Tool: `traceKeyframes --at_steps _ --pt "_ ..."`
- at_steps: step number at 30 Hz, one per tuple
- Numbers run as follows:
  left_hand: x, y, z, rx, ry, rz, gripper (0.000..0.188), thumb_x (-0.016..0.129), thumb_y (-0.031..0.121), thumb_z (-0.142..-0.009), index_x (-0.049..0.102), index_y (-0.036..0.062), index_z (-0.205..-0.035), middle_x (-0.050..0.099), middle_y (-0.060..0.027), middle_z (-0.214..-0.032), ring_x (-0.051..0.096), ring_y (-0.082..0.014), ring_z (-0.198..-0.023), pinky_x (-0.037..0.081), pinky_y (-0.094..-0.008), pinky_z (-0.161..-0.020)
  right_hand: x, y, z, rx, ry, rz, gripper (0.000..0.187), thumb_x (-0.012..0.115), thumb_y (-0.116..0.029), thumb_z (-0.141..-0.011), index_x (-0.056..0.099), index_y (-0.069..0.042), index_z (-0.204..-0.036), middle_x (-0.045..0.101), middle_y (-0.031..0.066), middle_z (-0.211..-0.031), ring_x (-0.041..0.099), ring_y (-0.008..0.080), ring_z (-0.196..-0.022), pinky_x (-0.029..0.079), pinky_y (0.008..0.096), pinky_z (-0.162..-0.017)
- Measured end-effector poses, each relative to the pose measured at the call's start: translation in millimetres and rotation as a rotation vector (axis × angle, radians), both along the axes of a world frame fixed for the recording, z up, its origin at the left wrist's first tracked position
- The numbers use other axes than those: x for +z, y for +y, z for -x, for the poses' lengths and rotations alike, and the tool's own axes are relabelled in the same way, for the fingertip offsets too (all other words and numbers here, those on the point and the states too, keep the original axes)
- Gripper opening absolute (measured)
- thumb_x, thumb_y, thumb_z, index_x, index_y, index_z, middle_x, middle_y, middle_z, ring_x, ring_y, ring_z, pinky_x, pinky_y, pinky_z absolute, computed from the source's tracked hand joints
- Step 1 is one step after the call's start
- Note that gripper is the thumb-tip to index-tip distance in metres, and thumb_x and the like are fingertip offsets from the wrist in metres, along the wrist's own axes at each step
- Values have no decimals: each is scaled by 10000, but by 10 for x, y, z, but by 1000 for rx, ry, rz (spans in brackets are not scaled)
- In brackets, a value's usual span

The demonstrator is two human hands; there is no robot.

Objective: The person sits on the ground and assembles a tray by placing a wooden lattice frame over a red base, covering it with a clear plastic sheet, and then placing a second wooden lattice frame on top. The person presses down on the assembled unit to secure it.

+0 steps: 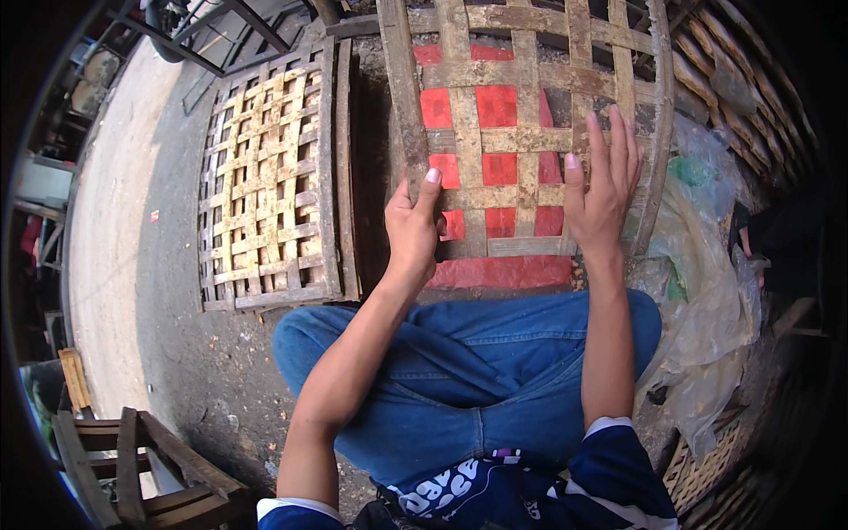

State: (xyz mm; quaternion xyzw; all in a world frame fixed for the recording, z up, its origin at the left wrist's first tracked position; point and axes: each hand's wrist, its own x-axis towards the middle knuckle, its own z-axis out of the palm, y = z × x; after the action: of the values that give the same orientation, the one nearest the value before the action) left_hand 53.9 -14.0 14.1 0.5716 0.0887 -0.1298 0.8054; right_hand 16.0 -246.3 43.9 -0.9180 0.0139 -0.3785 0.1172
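Left hand [412, 231]: clamped on the left side rail of a woven wooden lattice panel [527, 140], near its lower end, thumb laid along the top and the other fingers mostly hidden beneath. Right hand [602, 199]: fingers extended, thumb held well apart from them, palm over the right-hand part of the same panel; whether it bears on the slats cannot be told from this view.

The panel is directly in front of the seated person, beyond the crossed legs in blue jeans [468, 371]. Its slats are worn and blotched. Red sheeting [503, 272] lies under it, showing through the openings at left and centre, with one strip exposed past the near edge.

To the left, just beside the panel, a stack of similar lattice panels [265, 172] rests on the grey ground [221, 371] — apparently more than one deep, judging by the doubled side rails. To the right, crumpled clear plastic [707, 344] spreads close to the right knee. Further out: a slatted wooden frame [132, 468] at lower left, and another lattice piece [702, 464] at lower right, partly in shade.
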Motion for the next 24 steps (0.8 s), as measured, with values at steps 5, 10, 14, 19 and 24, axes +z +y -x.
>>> traceKeyframes --at_steps 5,10,14,19,24 --pt "-36 66 -59 12 -63 -3 276 659 346 -984 616 77 -1032 583 34 -756 419 -32 -534 332 -219 -460 -148 56 5 -147 269 176 654 449 -485 -1013 313 -170 -1570 165 182 -1649 89 394 -1530 44 667 -1176" --pt "42 130 -22 52 -63 -52 306 661 362 -981 615 66 -1042 572 36 -742 406 -32 -528 330 -229 -453 -295 -320 -8 -393 57 -36 646 443 -483 -1022 317 -163 -1568 143 258 -1631 78 449 -1516 34 670 -1171" --pt "30 85 -104 46 18 4 328 647 358 -990 622 54 -1110 591 37 -768 418 -23 -511 335 -222 -443 -7 526 15 110 206 92 644 437 -510 -1016 338 -184 -1562 204 175 -1640 113 387 -1528 7 659 -1177" --pt "-58 82 -74 -5 -37 2 338 657 331 -986 623 42 -1158 623 22 -802 440 -29 -522 354 -225 -452 -124 558 -47 150 386 228 624 424 -534 -1009 371 -224 -1549 278 66 -1634 158 346 -1526 -9 664 -1179" --pt "-89 80 -114 21 -176 -178 324 681 314 -971 645 2 -1051 661 -4 -817 524 -58 -680 448 -255 -611 -135 -32 -121 -105 85 40 526 504 -439 -1003 489 -208 -1475 379 84 -1583 206 376 -1507 38 648 -1185"
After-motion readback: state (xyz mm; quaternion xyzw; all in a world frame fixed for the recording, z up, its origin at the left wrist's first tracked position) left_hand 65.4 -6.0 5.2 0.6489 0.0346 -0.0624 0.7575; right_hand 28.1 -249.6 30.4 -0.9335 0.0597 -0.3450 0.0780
